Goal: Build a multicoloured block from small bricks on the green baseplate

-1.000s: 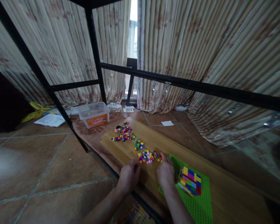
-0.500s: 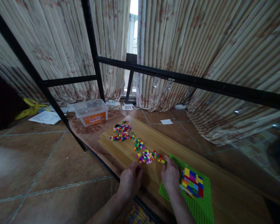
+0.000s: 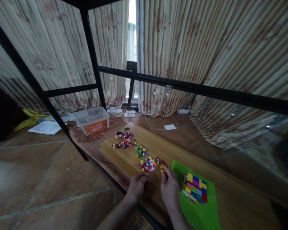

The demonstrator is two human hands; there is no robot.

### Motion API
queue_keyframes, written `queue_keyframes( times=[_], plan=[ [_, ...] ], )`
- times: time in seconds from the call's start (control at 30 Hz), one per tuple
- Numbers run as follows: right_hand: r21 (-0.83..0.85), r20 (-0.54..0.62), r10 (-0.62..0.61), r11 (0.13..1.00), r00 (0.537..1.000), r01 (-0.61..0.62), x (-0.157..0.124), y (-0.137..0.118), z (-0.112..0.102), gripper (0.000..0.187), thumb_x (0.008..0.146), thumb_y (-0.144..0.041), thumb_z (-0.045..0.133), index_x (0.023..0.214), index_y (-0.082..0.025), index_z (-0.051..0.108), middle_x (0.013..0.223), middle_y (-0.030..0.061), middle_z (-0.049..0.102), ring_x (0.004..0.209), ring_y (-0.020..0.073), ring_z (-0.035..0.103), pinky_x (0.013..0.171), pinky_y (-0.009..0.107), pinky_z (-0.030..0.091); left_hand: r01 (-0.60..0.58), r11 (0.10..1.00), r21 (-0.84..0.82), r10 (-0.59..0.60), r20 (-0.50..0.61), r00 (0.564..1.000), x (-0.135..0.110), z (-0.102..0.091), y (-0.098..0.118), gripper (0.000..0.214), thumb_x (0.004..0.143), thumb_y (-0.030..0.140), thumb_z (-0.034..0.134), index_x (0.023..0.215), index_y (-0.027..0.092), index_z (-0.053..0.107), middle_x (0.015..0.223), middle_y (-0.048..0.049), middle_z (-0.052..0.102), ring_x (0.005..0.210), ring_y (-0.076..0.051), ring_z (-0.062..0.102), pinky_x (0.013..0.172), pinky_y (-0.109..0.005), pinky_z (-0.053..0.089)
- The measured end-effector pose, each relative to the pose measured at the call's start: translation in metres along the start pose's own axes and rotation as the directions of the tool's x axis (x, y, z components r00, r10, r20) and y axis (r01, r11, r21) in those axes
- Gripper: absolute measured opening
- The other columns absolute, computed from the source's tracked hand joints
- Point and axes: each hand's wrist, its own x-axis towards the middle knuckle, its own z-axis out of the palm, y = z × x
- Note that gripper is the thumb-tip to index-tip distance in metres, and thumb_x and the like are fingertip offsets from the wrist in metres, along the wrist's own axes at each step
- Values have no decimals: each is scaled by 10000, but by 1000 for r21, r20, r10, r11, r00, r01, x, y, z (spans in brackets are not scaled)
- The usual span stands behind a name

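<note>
My left hand (image 3: 136, 187) hovers over the near edge of the wooden board, its thumb and fingertips pinched on a small purple toy brick (image 3: 147, 176). Close by on the right, my right hand (image 3: 170, 187) has its fingers closed at a yellow toy brick (image 3: 161, 171), at the right end of the loose bricks. A pile of mixed small bricks (image 3: 148, 163) lies just beyond both hands. To the right of my right hand, a block built of many-coloured bricks (image 3: 196, 188) stands on a green baseplate (image 3: 210, 207).
More loose bricks (image 3: 123, 139) trail to the far left end of the wooden board (image 3: 156, 140). Behind that end stands a clear plastic box (image 3: 92, 119) with an orange label. A black metal frame (image 3: 194, 88) crosses in front of striped curtains. A white paper (image 3: 170, 126) lies on the tiled floor.
My right hand has moved left, off the baseplate's edge, and its fingers have closed at the yellow bricks. My left hand keeps its pinch. The whole view has shifted slightly.
</note>
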Motion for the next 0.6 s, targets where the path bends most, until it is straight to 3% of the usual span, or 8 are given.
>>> queue_keyframes(
  times=[0.1, 0.23, 0.37, 0.5, 0.6],
  plan=[
    [-17, -51, -6, 1000, 999, 5, -1, 0, 0, 344, 884, -251, 357, 1099, -170, 613, 1013, 113, 614, 915, 223, 594, 797, 342, 462, -20, 1000, -10, 20, -14, 1000, 3, 4, -1, 229, 674, 359, 581, 777, 154, 589, 600, 28, 559, 472, -101, 522, 442, -195, 372],
    [-187, -147, -21, 982, 989, -7, 10, 5, 0, 342, 879, -229, 349, 1065, -162, 628, 958, 121, 598, 823, 234, 587, 723, 341, 443, -193, 971, 143, 203, -52, 978, 3, -3, -10, 223, 659, 325, 608, 808, 160, 620, 677, 1, 610, 581, -127, 542, 525, -216, 409],
    [-278, -155, -40, 961, 987, -5, 20, 9, 12, 342, 868, -195, 340, 1017, -152, 645, 884, 118, 597, 768, 237, 588, 697, 341, 436, -287, 918, 273, 316, -71, 946, 3, -16, -19, 216, 640, 274, 611, 821, 156, 621, 685, -3, 611, 651, -151, 561, 602, -239, 437],
    [-144, -140, -58, 989, 988, 38, 18, 2, 32, 361, 882, -189, 318, 1081, -157, 618, 922, 114, 603, 829, 237, 601, 729, 341, 453, -279, 903, 326, 314, -60, 948, 6, -26, -22, 204, 668, 266, 583, 832, 150, 620, 683, -4, 618, 647, -159, 574, 599, -248, 444],
    [4, -153, -49, 999, 987, 50, 13, -13, 34, 343, 909, -238, 324, 1085, -177, 612, 938, 105, 600, 854, 231, 600, 734, 343, 462, -285, 886, 366, 319, -35, 947, 5, -29, -19, 216, 691, 257, 560, 863, 146, 628, 713, -14, 637, 672, -167, 590, 608, -250, 455]
  ],
)
